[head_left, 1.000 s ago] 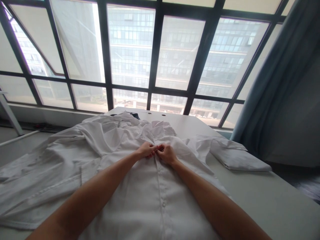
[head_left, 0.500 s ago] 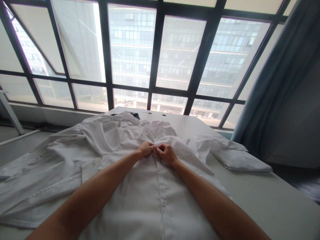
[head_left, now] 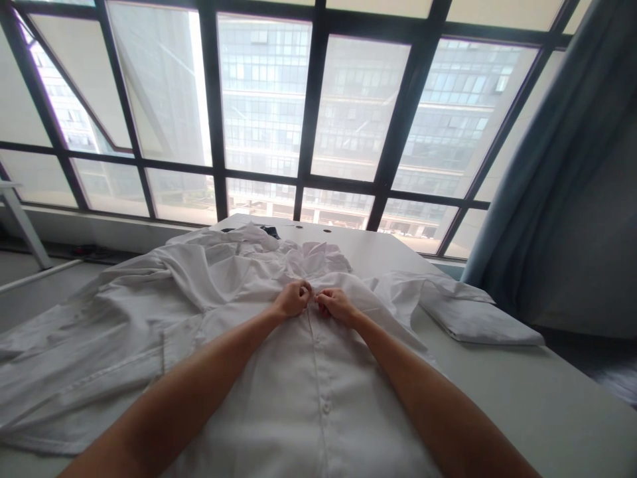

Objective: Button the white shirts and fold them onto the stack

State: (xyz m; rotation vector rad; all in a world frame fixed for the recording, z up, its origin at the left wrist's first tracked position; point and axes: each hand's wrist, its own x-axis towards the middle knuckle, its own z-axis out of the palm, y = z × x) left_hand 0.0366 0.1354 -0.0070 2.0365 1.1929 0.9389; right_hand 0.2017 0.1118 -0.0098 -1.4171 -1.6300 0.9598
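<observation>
A white button-front shirt (head_left: 279,398) lies spread over the table, its row of buttons running down the middle. At the upper part of this placket, my left hand (head_left: 294,299) pinches the fabric from the left. My right hand (head_left: 334,304) pinches the placket from the right, close to the left fingertips. Whatever small part sits between the fingers is too small to make out. Below the hands, a button (head_left: 326,407) shows on the front. The collar area (head_left: 318,255) is rumpled just beyond the hands.
More rumpled white cloth (head_left: 124,299) covers the left side. A folded white garment (head_left: 482,320) lies at the right on the white table (head_left: 537,392). Behind stand large windows, with a blue-grey curtain (head_left: 537,166) at the right.
My left hand has turned slightly, its fingers curling more at the placket. My right hand has shifted slightly right, leaving a small gap between the hands.
</observation>
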